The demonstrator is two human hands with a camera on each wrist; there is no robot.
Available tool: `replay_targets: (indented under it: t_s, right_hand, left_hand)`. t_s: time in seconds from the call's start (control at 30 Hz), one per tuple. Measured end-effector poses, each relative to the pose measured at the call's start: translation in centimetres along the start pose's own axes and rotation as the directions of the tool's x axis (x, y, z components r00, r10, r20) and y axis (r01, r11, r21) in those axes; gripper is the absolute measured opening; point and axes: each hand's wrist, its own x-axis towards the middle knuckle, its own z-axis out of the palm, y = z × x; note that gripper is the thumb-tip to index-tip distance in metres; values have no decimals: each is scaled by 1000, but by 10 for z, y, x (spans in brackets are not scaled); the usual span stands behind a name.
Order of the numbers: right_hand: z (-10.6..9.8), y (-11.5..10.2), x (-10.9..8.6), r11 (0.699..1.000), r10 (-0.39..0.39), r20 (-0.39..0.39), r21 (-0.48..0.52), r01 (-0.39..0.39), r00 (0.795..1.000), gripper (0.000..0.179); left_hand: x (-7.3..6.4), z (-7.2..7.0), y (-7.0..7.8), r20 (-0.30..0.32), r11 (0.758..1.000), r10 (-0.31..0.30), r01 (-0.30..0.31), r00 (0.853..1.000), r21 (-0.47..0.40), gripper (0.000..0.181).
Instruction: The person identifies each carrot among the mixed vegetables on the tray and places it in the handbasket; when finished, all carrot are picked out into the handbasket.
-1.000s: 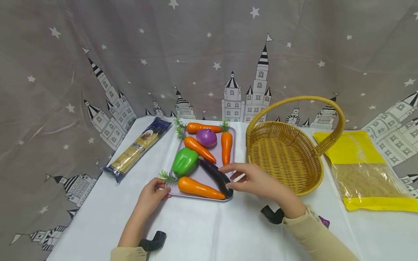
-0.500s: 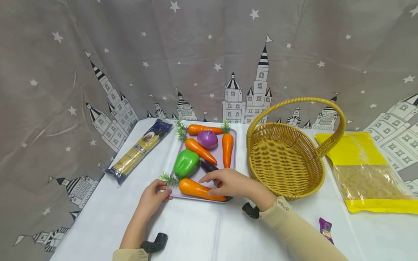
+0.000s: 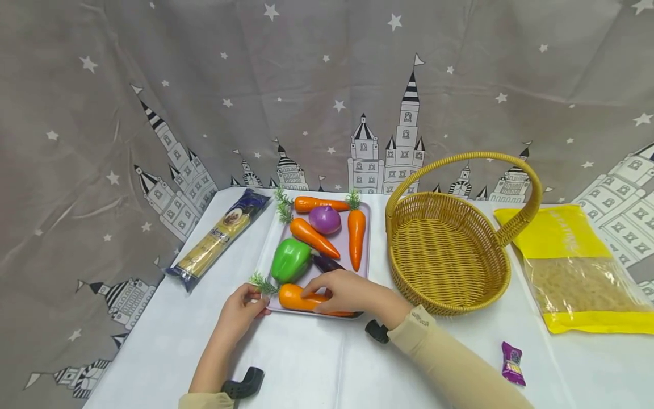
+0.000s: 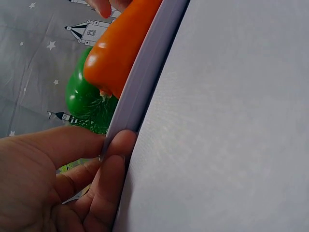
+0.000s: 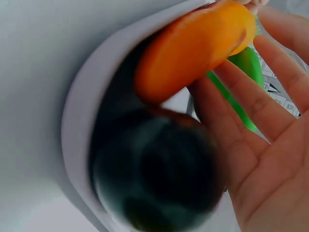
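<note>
My left hand (image 3: pixel 245 307) pinches the rim of a lilac tray (image 4: pixel 128 106) at its near left corner, thumb inside and fingers outside. My right hand (image 3: pixel 347 292) is over the front orange carrot (image 3: pixel 293 296), with fingers touching it. In the right wrist view its fingers (image 5: pixel 251 96) are spread and fairly straight, some tips hidden behind the carrot. A dark eggplant (image 3: pixel 324 262) lies beneath that hand, mostly hidden. Behind are a green bell pepper (image 3: pixel 291 258), a purple onion (image 3: pixel 325 220) and three more carrots, including one at the right edge (image 3: pixel 356 238).
A wicker basket (image 3: pixel 444 261) with a tall handle stands right of the tray. Beyond it lies a yellow pasta bag (image 3: pixel 577 267). A spaghetti pack (image 3: pixel 219 238) is at left, and a small purple packet (image 3: pixel 512 363) at near right. A grey curtain (image 3: pixel 306 85) hangs behind.
My right hand has moved left from the eggplant onto the front carrot. The purple packet, partly covered by my right arm before, shows fully. My left hand stays at the tray corner.
</note>
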Motion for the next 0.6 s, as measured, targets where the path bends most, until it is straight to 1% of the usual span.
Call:
replay_targets:
  t_s: [0.2,0.33,0.47,0.6]
  right_hand:
    - [3,0,3,999,-32,7,-29,32,999,31]
    - [4,0,5,999,-38,15,-38,39,999,32]
    - [5,0,7,998,-56,36,-31,57,998,33]
    - [7,0,10,994,-81,62,-65,85,995,34]
  left_hand:
    - [1,1,-1,1,1000,-5,5,1000,16,22]
    - [1,1,-1,6,1000,-2,2,1000,17,23]
    - [0,1,-1,1,1000,-1,1,1000,16,24]
    - [-2,1,0,-3,1000,-2,3,1000,15,23]
